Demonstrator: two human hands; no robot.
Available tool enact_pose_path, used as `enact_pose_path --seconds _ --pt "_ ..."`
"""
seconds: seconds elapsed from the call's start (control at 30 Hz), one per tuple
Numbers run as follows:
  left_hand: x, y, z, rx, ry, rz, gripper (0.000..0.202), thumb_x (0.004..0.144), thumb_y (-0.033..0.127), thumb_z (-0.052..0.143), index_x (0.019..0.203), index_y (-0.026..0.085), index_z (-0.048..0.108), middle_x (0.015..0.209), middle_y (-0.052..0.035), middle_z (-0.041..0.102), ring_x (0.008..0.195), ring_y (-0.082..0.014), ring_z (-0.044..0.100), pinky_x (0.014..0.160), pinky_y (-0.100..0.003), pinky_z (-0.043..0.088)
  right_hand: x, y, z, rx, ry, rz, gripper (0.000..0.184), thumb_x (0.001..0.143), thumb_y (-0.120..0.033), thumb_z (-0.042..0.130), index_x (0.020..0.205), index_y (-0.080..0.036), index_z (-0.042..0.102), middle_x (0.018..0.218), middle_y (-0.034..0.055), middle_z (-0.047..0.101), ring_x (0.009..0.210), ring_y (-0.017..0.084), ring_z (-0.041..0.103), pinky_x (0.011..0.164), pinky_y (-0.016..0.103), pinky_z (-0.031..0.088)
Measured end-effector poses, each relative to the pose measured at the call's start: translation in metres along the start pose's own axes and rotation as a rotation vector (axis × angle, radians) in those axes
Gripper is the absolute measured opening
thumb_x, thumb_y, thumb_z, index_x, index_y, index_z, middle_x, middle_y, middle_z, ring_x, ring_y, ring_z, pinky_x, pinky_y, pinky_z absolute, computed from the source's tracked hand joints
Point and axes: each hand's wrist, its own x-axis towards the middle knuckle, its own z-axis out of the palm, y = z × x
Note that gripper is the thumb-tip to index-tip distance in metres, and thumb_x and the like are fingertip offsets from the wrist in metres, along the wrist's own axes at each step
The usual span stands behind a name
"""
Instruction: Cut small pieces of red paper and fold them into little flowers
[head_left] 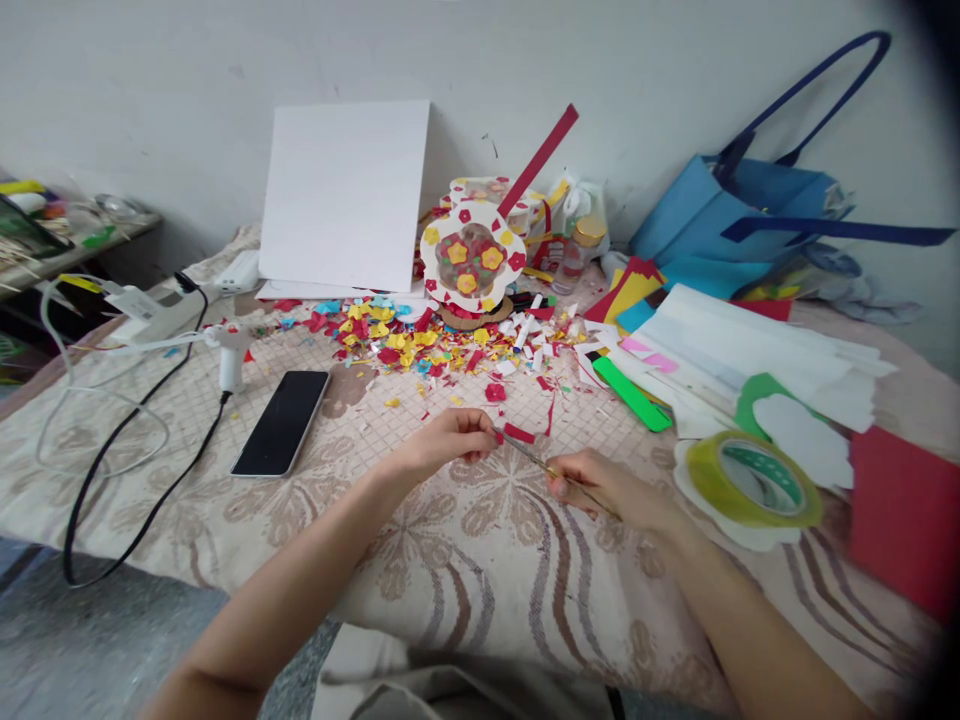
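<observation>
Bare forearms (300,590) reach toward scissors (535,459) and red paper (520,434).
Right hand (600,485) grips the scissors; left hand (457,437) pinches the red paper at their tips. Cutting seems underway, calling for a steady pinch. Scraps (420,340) litter the patterned tablecloth (495,560) beyond the scissors; a phone (281,425) lies left of the scissors, a pale wall (360,50) well behind.

Between the front and back edges of the cloth-covered tabletop (187,510), the left hand (459,436) pinches red paper (517,434), with a slim metal tool (553,470) against it in the right hand (600,486); colourful scraps (405,345) lie toward the back edge, a phone (282,424) nearer the left
</observation>
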Motion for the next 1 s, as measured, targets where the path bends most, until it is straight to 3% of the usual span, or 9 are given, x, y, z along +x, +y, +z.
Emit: enact_pose_path --seconds 0.7,1.0 --pt "-0.006 0.015 -0.001 -0.098 -0.087 -0.097 0.016 0.064 0.023 0.065 0.064 0.014 0.052 0.051 0.0042 0.051 0.045 -0.0044 0.043 0.045 -0.019 0.028 0.004 -0.001 0.002 -0.223 0.085 -0.037 0.045 0.089 -0.052 0.042 0.059 -0.018 0.036 0.053 -0.0056 0.033 0.051 0.009 0.032 0.048 0.023 0.022" --pt "-0.006 0.016 -0.004 -0.036 -0.121 -0.111 0.016 0.064 0.024 0.067 0.065 0.014 0.055 0.052 0.0038 0.052 0.046 -0.0046 0.044 0.045 -0.019 0.03 0.003 -0.002 0.0 -0.293 0.082 -0.048 0.049 0.087 -0.057 0.042 0.057 -0.017 0.04 0.051 -0.0053 0.036 0.05 0.009 0.033 0.049 0.024 0.021"
